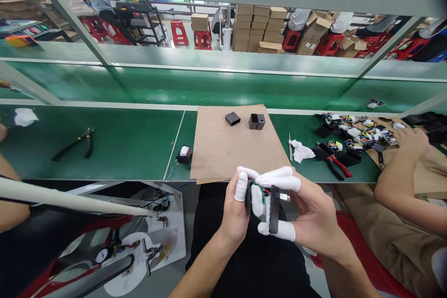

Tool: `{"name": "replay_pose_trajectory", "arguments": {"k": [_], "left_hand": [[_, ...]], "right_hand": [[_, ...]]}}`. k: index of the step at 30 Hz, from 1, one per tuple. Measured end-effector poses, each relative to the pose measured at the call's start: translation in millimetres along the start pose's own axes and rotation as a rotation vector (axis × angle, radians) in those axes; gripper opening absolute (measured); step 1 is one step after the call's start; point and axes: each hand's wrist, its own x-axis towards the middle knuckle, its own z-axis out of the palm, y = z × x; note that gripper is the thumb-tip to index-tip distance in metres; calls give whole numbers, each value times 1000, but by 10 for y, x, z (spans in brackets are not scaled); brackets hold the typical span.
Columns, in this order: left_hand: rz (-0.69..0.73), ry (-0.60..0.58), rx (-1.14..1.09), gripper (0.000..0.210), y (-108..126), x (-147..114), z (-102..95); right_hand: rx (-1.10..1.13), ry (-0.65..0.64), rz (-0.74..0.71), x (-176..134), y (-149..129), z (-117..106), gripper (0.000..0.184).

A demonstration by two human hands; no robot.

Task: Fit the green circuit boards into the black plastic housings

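Above my lap, my left hand (234,212) grips a black plastic housing (248,198) from the left side. My right hand (314,209) pinches a black end cover (274,209) between thumb and fingers, with a light-coloured metal prong sticking out to the right. Between the two black parts shows a green circuit board (257,201) with white padding and a bit of red wire. White finger cots cover several fingertips of both hands. I cannot tell how far the board sits inside the housing.
Brown cardboard (226,149) bears a black case (232,118) and black blocks (257,121). A small black case (184,154) is left; tweezers (290,147), white tissue (302,151), red-handled pliers (338,167) and circuit parts lie right. Black pliers (75,144) lie far left. Co-workers' arms flank me.
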Motion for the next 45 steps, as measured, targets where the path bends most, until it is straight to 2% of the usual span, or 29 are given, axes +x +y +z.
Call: {"name": "replay_pose_trajectory", "arguments": {"k": [12, 18, 23, 26, 29, 31, 35, 38, 41, 43, 45], "left_hand": [[-7, 17, 26, 53, 21, 21, 14], [-36, 46, -48, 49, -57, 11, 3], [-136, 52, -128, 54, -131, 23, 11], [-220, 27, -214, 54, -145, 21, 32], [-289, -4, -306, 57, -154, 10, 44], [-303, 41, -356, 56, -163, 1, 45], [-324, 184, -342, 55, -186, -2, 34], [-301, 224, -256, 59, -209, 6, 5], [-297, 260, -177, 62, -216, 8, -45], [-309, 251, -167, 63, -203, 6, -83], [-301, 192, -189, 62, -181, 8, -116]], "right_hand": [[-22, 0, 32, 1, 44, 11, 61], [-77, -66, 76, 65, 45, 47, 54], [-166, -79, 133, 99, 74, 59, 53], [-178, -64, 146, 53, 155, 73, 63], [-141, -60, 241, -35, 272, 108, 87], [-84, -17, 327, -88, 348, 144, 90], [75, 111, 373, -131, 458, 235, 75], [154, 200, 317, -118, 481, 286, 78], [267, 307, 183, -86, 417, 265, 73], [346, 375, 109, -70, 334, 206, 69], [391, 388, 90, -65, 248, 136, 71]]}}
